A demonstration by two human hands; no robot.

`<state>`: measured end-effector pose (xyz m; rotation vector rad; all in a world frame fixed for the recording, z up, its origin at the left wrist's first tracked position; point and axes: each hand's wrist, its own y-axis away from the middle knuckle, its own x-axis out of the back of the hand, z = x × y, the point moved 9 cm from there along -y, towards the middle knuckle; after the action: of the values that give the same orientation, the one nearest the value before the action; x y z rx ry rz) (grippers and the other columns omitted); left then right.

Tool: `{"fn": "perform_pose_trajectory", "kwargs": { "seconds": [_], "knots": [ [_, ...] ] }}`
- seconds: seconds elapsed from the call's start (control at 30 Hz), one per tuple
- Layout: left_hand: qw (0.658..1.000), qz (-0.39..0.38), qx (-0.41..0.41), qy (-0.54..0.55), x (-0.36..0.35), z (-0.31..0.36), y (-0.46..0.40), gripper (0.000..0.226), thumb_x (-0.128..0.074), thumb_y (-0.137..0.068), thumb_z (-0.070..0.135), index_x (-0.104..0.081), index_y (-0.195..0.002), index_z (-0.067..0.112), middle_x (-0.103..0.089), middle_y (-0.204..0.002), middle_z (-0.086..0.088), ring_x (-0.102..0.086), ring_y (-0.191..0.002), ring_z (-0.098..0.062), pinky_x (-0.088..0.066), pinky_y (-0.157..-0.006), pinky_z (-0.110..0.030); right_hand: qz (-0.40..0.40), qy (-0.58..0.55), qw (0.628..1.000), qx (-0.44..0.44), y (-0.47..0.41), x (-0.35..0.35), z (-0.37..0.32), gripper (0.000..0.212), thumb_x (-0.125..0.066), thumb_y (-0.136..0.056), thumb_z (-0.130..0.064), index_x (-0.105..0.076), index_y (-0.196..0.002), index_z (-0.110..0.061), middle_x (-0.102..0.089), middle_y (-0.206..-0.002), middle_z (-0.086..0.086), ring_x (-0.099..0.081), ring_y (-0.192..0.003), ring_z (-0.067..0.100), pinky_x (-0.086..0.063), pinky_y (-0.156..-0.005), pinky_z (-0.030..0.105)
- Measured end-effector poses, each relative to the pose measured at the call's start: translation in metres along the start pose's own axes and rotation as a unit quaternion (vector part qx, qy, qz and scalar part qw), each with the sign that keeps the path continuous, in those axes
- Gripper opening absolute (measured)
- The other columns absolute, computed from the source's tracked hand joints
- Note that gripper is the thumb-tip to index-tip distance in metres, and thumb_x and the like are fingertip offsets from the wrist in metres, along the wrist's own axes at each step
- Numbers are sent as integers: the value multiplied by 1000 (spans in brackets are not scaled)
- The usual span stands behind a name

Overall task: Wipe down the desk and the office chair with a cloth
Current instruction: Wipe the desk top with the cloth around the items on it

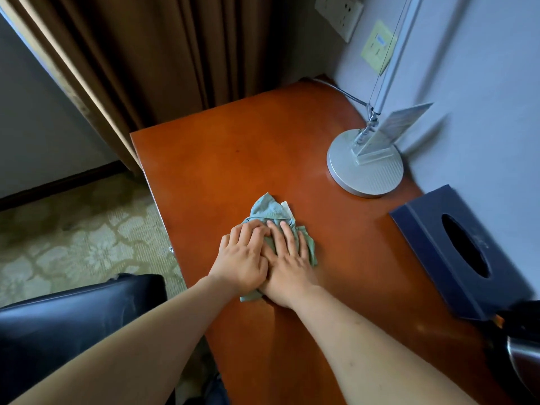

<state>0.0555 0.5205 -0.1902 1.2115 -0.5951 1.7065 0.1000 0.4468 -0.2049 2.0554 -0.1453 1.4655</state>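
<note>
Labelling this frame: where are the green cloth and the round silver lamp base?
green cloth (267, 210), head view, bunched part beyond the fingers.
round silver lamp base (377, 178), head view, ribbed near side.

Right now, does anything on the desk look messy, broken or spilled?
Nothing stands out. Both hands, left hand and right hand, press the green cloth flat on the desk. The lamp base sits upright, the dark tissue box lies by the wall, and no spill shows.

One reddish-brown wooden desk (233, 171) carries one crumpled green cloth (268, 211), one round-based silver lamp (365, 171) and one dark blue tissue box (432, 247). Two bare hands, the left hand (242, 258) and the right hand (287, 264), are on it. One black leather chair (73, 317) stands near left.
</note>
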Motion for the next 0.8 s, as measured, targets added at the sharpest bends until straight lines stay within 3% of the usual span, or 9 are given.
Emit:
{"fn": "perform_pose_trajectory", "kwargs": {
  "seconds": [0.1,0.2,0.4,0.57,0.8],
  "knots": [
    [1000,-2,18,11,2,1,-27,54,-29,-83,33,-46,-132,16,-44,-141,-3,-42,-125,-29,-38,-96,-41,0,22,1000,16,-23,12,15,88,-12,-81,-64,16,-158,-34,23,-167,-3,29,-151,20,12,-123,53],
    [999,5,30,13,14,0,-75,59,-24,-83,36,-44,-136,17,-40,-145,-2,-37,-130,-28,-35,-101,-41,15,20,1000,15,-63,42,36,91,-7,-76,-64,15,-159,-32,22,-167,-4,28,-151,19,11,-123,52],
    [1000,-7,16,-1,23,-6,-168,55,-32,-85,32,-40,-138,19,-35,-147,-2,-32,-133,-29,-31,-103,-42,24,15,1000,2,-135,79,74,88,-35,-94,-62,15,-159,-30,21,-167,-4,28,-151,18,11,-124,51],
    [1000,-20,17,8,30,-10,-215,50,-38,-90,28,-36,-140,21,-31,-149,-1,-26,-137,-28,-28,-107,-43,32,3,999,-13,-171,98,90,89,-37,-93,-64,14,-159,-32,19,-168,-4,26,-152,18,9,-124,52],
    [999,-32,31,15,31,-8,-212,50,-35,-92,26,-34,-142,21,-28,-151,0,-23,-139,-27,-24,-111,-42,31,13,999,-28,-170,100,87,94,-42,-94,-65,17,-158,-30,19,-168,-1,26,-152,21,10,-124,52]
  ]
}}
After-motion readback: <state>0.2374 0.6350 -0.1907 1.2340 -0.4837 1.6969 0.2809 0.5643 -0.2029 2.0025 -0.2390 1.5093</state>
